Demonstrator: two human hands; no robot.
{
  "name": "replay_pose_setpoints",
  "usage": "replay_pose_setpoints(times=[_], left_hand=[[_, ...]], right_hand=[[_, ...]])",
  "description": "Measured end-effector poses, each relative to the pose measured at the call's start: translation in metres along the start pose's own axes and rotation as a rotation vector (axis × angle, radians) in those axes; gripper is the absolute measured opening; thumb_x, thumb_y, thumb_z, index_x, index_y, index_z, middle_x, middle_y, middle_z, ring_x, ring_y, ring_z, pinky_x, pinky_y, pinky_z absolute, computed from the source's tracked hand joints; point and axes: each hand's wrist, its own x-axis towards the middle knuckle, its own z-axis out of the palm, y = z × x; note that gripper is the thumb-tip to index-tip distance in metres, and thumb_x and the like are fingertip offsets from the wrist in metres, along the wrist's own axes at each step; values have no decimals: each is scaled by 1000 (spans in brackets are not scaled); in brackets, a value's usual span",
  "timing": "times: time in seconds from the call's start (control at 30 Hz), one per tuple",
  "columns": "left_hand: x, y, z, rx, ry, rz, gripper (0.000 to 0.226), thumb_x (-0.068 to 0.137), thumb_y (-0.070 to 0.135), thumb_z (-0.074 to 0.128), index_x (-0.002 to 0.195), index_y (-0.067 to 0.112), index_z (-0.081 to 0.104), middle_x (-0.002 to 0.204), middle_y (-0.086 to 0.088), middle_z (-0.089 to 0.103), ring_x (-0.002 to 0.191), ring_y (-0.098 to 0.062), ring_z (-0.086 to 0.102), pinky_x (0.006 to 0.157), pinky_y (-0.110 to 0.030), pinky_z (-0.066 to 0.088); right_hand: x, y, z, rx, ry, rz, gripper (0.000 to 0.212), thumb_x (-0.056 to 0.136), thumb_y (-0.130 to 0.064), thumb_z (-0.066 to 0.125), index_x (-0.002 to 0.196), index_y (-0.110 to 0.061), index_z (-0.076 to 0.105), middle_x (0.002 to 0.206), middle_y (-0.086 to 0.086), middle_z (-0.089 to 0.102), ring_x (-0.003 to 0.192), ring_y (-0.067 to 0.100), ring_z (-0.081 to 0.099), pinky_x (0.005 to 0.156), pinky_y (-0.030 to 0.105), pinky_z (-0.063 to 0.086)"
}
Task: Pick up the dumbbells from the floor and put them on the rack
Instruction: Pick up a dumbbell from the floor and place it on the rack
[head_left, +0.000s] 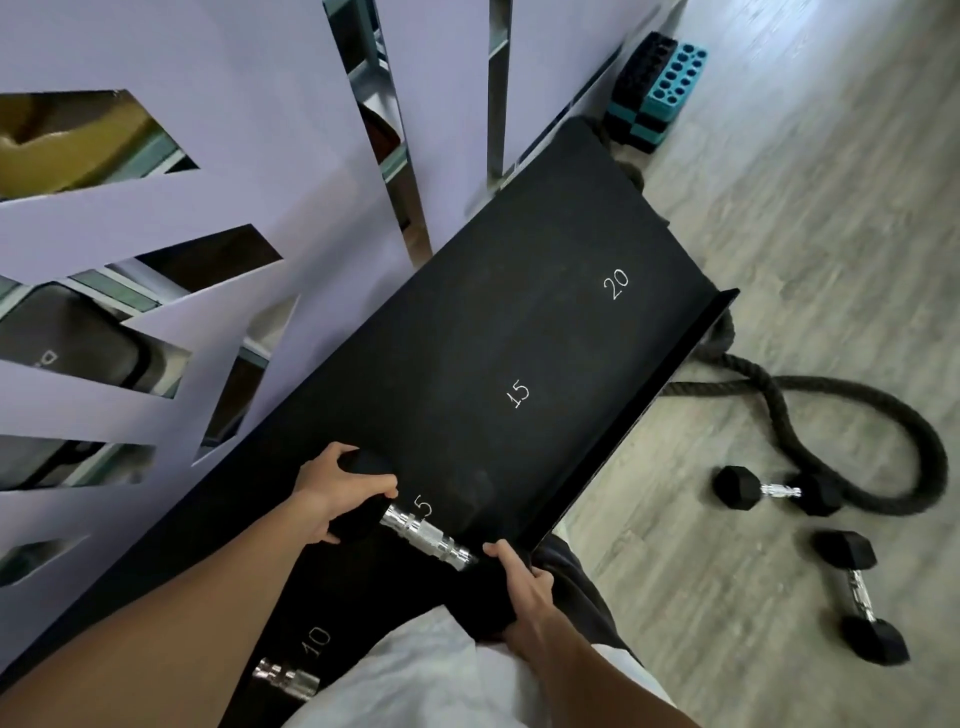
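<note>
Hands: both of ours are on one dumbbell (423, 530), which lies on the rack (519, 322) beside the painted 5.
Left hand (332, 491): fingers and thumb curled round the far rubber head of that dumbbell, gripping it from above.
Right hand (519, 584): fingers wrapped over the near rubber head at the rack's front lip, thumb toward the chrome handle; a firm hold, not a flat palm.
Reason for the two-handed hold: we judge that a hand on each head leaves the handle free and lets us steer the weight square onto its marked slot.
Held dumbbell, position: on or just above the rack's black shelf, handle running from near the front lip back toward the rear edge; whether it bears fully on the shelf we cannot tell.
Rack markings: 10, 5, 15 and 20 in white, in a row along the shelf; we take them as weight slots, which explains the placing by the 5.
Second racked dumbbell (285, 680): only its chrome handle shows, on the rack beside the 10, at the near end.
Floor dumbbells: one (776, 491) lies on the wood floor beyond the rack's front lip, touching a thick black rope (883, 415); another (860, 597) lies near it, also off the rack.
Task standing: by our judgement two are racked or nearly so, two not yet lifted.
Rope, position: coils from under the rack's far end out across the floor.
</note>
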Motion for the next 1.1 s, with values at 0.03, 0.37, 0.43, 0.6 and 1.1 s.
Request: replay_pose_setpoints(times=[0.03, 0.37, 0.43, 0.6, 1.1], left_hand=[[0, 0, 0, 3, -2, 3, 89, 55, 30, 90, 134, 38, 50, 139, -7, 43, 122, -35, 49, 76, -54, 58], [3, 9, 3, 74, 20, 15, 87, 61, 29, 89, 137, 35, 48, 144, -11, 18, 110, -34, 42, 76, -51, 56], [4, 11, 3, 110, 25, 18, 90, 60, 31, 89, 139, 35, 46, 146, -12, 17, 117, -37, 43, 77, -51, 57], [6, 14, 6, 163, 58, 8, 93, 51, 35, 89, 134, 39, 46, 143, -10, 16, 123, -40, 41, 80, -54, 59], [1, 30, 23, 415, 176, 38, 102, 61, 51, 86, 147, 27, 38, 150, -17, 18, 126, -45, 41, 86, -53, 55]], right_hand=[[1, 0, 1, -4, 3, 1, 94, 53, -29, 94, 128, -16, 39, 112, 18, 63, 92, 38, 73, 81, 61, 61], [16, 2, 3, -37, 25, 35, 108, 38, -35, 93, 131, -14, 42, 113, 21, 66, 87, 41, 75, 76, 67, 59], [18, 3, 6, -53, 36, 64, 104, 39, -36, 91, 128, -12, 44, 113, 22, 66, 87, 42, 74, 71, 65, 59], [26, 8, 9, -90, 49, 73, 102, 38, -39, 89, 126, -8, 48, 113, 21, 67, 87, 41, 74, 60, 55, 60], [21, 12, -17, -358, 76, -118, 87, 55, -72, 78, 119, -20, 49, 120, 0, 63, 108, 25, 66, 97, 44, 58]])
